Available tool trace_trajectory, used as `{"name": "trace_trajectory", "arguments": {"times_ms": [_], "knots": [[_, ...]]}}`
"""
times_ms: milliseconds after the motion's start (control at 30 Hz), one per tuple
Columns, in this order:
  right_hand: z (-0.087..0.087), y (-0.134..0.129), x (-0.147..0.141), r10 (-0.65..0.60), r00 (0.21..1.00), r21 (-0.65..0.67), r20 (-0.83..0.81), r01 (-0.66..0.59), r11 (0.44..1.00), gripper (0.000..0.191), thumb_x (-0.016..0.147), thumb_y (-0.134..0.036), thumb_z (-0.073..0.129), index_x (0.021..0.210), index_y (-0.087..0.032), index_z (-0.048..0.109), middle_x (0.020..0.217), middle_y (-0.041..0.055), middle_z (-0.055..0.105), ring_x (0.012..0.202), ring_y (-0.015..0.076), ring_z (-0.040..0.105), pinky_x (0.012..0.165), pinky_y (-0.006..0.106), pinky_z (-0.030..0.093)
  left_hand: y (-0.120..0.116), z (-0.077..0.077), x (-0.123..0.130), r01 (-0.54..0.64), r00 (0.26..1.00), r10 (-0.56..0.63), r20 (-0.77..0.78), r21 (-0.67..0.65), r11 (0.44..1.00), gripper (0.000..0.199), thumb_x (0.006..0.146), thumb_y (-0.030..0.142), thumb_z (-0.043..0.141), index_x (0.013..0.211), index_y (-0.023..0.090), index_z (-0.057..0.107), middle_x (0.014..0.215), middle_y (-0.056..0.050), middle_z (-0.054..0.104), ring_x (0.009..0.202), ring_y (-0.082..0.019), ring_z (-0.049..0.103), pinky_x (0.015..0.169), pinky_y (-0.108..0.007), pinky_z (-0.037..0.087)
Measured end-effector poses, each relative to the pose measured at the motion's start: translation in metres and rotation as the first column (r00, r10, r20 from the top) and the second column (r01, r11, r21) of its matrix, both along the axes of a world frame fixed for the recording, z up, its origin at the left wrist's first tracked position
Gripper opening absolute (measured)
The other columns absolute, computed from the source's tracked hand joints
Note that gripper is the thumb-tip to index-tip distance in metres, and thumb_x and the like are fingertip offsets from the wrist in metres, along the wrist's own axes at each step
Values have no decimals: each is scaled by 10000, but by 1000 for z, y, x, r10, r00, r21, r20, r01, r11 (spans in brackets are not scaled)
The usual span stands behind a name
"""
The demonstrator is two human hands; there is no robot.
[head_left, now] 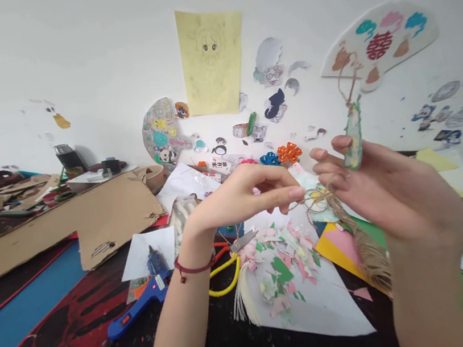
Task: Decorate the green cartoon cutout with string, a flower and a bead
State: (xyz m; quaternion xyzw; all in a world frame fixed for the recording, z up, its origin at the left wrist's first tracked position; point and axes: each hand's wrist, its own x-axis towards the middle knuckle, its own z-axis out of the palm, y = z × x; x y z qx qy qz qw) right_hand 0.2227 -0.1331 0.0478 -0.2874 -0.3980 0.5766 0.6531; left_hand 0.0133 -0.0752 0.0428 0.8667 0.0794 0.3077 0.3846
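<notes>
My left hand [251,191], with a dark red cord bracelet at its wrist, pinches a thin brown twine [319,198] between thumb and fingers. My right hand [389,191] is raised at the right, its fingers curled on the same twine. A green-edged, pale flat ornament [353,139] with a twine loop at its top stands upright against the fingers of my right hand. The twine stretches between both hands in loose loops. Below my right hand lies a thick bundle of brown twine [371,254].
Paper scraps [286,269] lie on a white sheet [330,320] at the centre. Yellow-handled scissors [226,290] and a blue glue gun [140,307] are to the left. Cardboard [109,219] stands further left. Stickers and a yellow drawing [213,61] cover the wall.
</notes>
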Motion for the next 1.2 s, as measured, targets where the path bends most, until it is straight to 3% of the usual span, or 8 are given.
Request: {"name": "trace_trajectory", "arguments": {"times_ms": [233,400,533,733,933,1200], "knots": [[0,0,4,0,1000,53,9,-1,999,99,884,-191,526,832,-202,609,870,60,492,657,106,402,530,200,434,-2,1,0,5,1000,-4,-29,10,1000,216,943,305,585,843,122,643,745,-15,621,679,-87,583,636,-208,471],[1,-1,6,-39,997,92,72,32,995,101,879,-232,532,827,-217,617,865,70,508,645,119,404,509,225,427,3,-2,5,-69,986,81,-146,84,994,317,972,369,526,814,125,654,667,5,609,612,-71,543,561,-188,415],[0,-4,7,-30,998,112,52,24,993,87,880,-252,542,846,-208,609,856,67,487,635,113,395,494,216,432,4,-9,18,-90,971,110,-212,103,991,347,927,430,587,796,120,674,663,7,614,591,-69,506,538,-192,386],[1,-10,9,44,999,152,-29,-39,988,23,854,-211,586,868,-193,586,852,46,462,621,91,373,488,180,457,-6,-11,32,31,991,-35,-130,-32,999,226,902,345,644,847,130,684,733,-9,662,657,-77,579,623,-188,453],[5,-16,12,106,982,128,-159,-86,988,69,846,-114,583,872,-175,563,792,16,438,564,60,358,433,113,444,-11,-8,29,58,991,-60,-120,-22,998,262,912,379,634,846,135,701,719,-18,671,662,-85,606,627,-189,470],[6,-20,17,98,976,106,-195,-78,991,111,868,-89,505,913,-182,545,773,-6,400,523,54,333,387,96,404,-8,-7,26,97,976,-90,-200,25,995,224,928,330,612,890,136,718,739,-29,695,681,-93,620,638,-190,474]]}}
